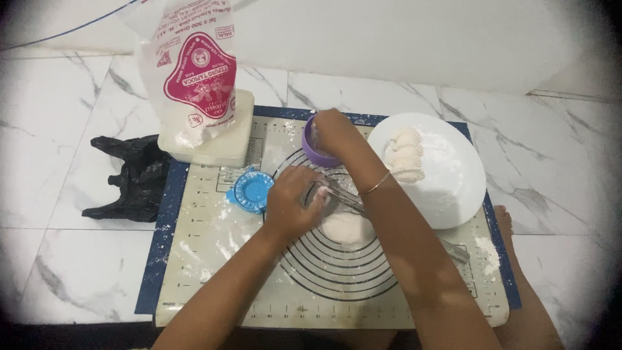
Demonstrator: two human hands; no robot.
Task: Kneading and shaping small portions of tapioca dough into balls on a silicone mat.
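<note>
My right hand [334,132] reaches into a small purple bowl [311,153] at the far side of the baking mat [214,259]; its fingertips are hidden inside, so what they touch is unclear. My left hand [293,199] is closed around one end of a clear rolling pin [350,198] lying across the mat. A flat round of white dough [348,229] rests on the mat's ring markings, just right of my left hand. A blue dumpling press [251,191] lies open to the left of that hand.
A white plate [450,185] at the right holds a few folded dumplings [405,155] and flour. A flour bag [194,71] stands on a white box [223,142] at the back left. A black plastic bag [133,178] lies on the marble floor. My foot [504,219] is beside the mat.
</note>
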